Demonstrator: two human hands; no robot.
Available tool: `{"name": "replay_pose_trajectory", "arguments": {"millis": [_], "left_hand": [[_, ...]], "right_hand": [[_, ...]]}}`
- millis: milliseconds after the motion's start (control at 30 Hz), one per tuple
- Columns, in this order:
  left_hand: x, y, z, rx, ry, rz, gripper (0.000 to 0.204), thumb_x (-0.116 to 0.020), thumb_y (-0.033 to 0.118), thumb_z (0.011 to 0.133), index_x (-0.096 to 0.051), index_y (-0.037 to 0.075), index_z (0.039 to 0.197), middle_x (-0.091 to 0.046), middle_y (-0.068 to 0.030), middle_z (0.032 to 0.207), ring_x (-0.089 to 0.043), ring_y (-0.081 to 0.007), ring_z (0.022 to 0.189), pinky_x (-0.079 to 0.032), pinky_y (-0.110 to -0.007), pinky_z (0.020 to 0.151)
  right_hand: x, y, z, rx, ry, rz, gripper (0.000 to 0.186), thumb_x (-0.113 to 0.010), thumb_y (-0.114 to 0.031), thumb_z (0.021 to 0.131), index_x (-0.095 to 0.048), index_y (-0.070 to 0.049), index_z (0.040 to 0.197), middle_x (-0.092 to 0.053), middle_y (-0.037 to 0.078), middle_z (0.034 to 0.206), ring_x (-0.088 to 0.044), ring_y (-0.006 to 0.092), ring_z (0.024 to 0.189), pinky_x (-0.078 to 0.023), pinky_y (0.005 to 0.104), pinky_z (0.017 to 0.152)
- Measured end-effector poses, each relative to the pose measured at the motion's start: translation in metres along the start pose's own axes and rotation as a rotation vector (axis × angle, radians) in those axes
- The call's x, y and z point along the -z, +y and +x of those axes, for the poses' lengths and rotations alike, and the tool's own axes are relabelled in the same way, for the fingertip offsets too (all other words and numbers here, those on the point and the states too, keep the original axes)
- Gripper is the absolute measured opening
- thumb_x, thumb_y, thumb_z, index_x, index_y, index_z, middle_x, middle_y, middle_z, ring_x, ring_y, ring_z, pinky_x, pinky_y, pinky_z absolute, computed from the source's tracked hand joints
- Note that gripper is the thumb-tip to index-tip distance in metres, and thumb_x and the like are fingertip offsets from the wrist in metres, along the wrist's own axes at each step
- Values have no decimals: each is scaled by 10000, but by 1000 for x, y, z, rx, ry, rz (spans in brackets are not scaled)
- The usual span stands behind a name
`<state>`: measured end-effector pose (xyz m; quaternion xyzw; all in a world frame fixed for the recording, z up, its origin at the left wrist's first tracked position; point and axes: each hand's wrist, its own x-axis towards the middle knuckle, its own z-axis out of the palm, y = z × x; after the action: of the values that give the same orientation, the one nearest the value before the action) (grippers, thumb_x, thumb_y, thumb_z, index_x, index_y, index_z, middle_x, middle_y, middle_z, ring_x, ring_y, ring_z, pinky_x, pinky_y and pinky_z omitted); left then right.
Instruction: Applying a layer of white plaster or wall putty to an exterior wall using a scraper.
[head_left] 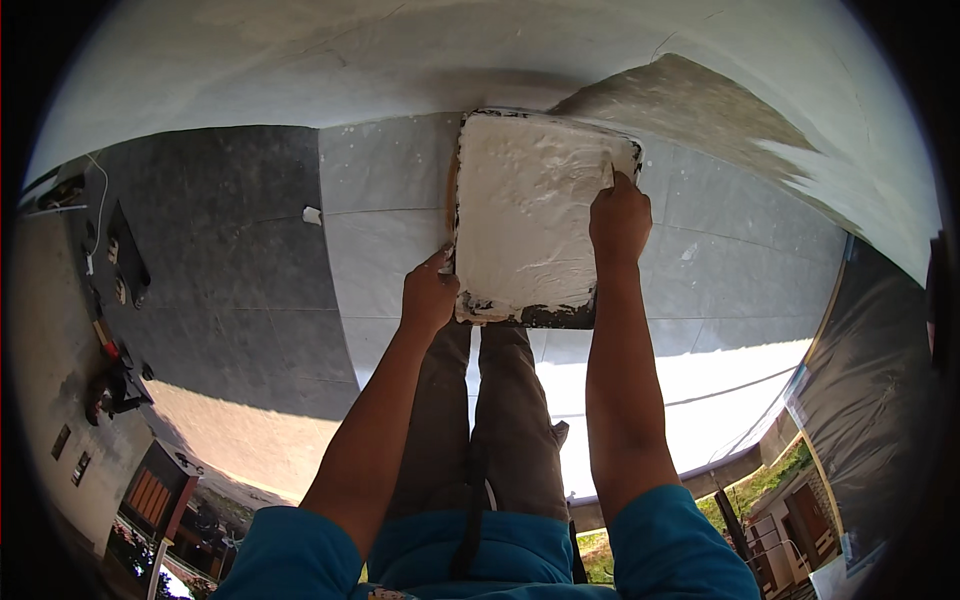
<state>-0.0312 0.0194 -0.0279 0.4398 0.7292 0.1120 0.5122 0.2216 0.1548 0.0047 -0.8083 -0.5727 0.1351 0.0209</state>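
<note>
A black, roughly rectangular tray [565,317] is in front of my legs, coated almost all over with thick white paste [525,205]. Dried white flecks mark its dark rim. My left hand [430,297] is closed on the tray's lower left edge, with the fingers partly hidden behind it. Over the right side of the paste, my right hand [621,218] is closed around something small. Only a thin dark tip of it shows above the knuckles, and I cannot make out its kind.
A pale wall [400,60] with a darker grey patch [690,110] rises ahead. Grey sheeting [390,170] covers the floor, with darker sheeting [230,220] at left. A small white object [312,215] lies there. Black plastic [860,390] hangs at right. Sandals [120,285] lie far left.
</note>
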Motion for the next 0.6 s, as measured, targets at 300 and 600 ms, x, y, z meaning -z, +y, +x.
{"name": "replay_pose_trajectory", "arguments": {"millis": [300, 600], "left_hand": [[-2, -6, -1, -40, 16, 6, 510, -608, 70, 816, -598, 55, 1326, -706, -221, 1010, -708, -321, 844, -554, -404, 800], [-5, -8, 3, -12, 20, -4, 513, -603, 62, 813, -603, 78, 1326, -703, -227, 972, -699, -338, 861, -551, -406, 805]], "right_hand": [[-21, -60, -37, 93, -197, 158, 305, -534, -83, 885, -680, -57, 1152, -709, 174, 933, -651, 368, 907, -548, 464, 815], [5, -12, -3, -4, -8, -6, 272, -532, -71, 882, -676, -34, 1110, -704, 184, 931, -655, 371, 880, -564, 471, 770]]}}
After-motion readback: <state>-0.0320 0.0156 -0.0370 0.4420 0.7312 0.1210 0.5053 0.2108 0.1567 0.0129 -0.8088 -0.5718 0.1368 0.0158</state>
